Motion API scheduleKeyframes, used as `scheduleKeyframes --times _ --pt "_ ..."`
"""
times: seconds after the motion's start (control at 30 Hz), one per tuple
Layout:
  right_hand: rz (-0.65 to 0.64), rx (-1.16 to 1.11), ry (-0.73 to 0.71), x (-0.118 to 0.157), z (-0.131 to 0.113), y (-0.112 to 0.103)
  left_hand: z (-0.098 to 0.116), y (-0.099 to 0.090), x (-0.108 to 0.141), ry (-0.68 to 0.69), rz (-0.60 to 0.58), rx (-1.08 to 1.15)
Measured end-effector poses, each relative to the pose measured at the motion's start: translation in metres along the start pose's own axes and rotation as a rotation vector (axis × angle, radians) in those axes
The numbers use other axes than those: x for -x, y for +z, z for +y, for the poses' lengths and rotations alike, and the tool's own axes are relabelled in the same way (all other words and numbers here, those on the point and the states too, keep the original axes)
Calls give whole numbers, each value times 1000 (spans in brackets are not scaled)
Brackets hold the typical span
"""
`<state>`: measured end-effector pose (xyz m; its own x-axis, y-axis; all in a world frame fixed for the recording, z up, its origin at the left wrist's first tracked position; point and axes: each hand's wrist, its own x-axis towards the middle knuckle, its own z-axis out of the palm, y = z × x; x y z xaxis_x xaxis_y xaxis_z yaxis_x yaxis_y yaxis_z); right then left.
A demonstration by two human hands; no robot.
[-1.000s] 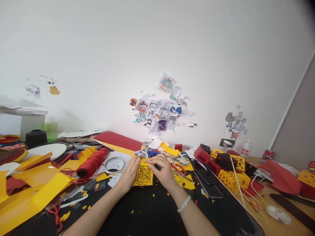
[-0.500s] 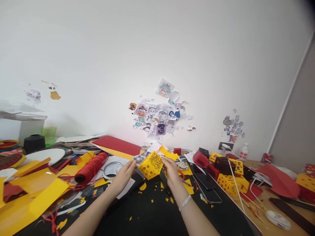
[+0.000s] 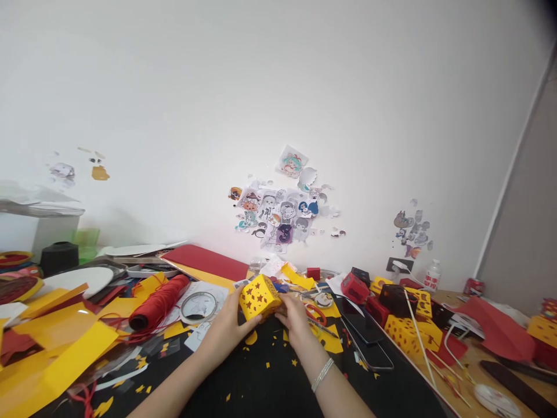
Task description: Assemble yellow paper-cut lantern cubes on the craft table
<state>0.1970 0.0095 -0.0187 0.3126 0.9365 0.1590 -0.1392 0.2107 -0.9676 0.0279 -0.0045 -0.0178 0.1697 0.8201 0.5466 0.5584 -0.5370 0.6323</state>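
Note:
A yellow paper box (image 3: 260, 297) with star-shaped cut-outs is held up between both hands, above the black mat (image 3: 252, 386). My left hand (image 3: 228, 325) grips its left side, the thumb along the lower edge. On the opposite side, the fingers of my right hand (image 3: 295, 320) are bent against the box's right lower edge; a bracelet circles that wrist. Yellow paper scraps lie scattered beneath. Just right of my right hand are orange-handled scissors (image 3: 317, 314). A roll of clear tape (image 3: 198, 307) rests on printed sheets left of my left hand.
To the left are a red cord spool (image 3: 160, 301) and yellow paper sheets (image 3: 80, 354). Two phones (image 3: 365, 334) lie on the right, by more yellow cut-out boxes (image 3: 411, 334), thin sticks and a white mouse (image 3: 496, 400). Stickers (image 3: 285, 212) cover part of the wall behind.
The box has been turned, so a star-patterned face now shows in place of the figure pattern. My left hand has moved right and wraps further around it; my right hand has shifted lower.

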Motion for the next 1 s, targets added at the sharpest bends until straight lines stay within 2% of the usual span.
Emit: scheduleKeyframes --times 0.07,0.13,0.2,0.27,0.37,0.63,0.73,0.9,1.0 --pt "4 54 -77 4 -8 1 -3 -5 -4 -2 21 -3" --pt "-12 120 -219 7 -15 1 -6 -9 -6 -20 12 -15" --pt "-79 188 -355 9 -20 1 -7 -12 -6 -10 -13 -50" --pt "-168 244 -404 11 -22 1 -6 -15 -4 51 -35 -105" --pt "-219 265 -327 13 -20 2 -1 -16 0 138 -54 -167" --pt "-220 151 -55 15 -22 -1 7 -14 3 192 -57 -176" --pt "-233 166 -55 17 -26 -2 7 -13 4 219 -44 -151" --pt "-182 218 -40 17 -22 -1 8 -13 5 224 -51 -183" --pt "-220 215 -104 16 -19 -2 9 -13 5 239 -48 -221"
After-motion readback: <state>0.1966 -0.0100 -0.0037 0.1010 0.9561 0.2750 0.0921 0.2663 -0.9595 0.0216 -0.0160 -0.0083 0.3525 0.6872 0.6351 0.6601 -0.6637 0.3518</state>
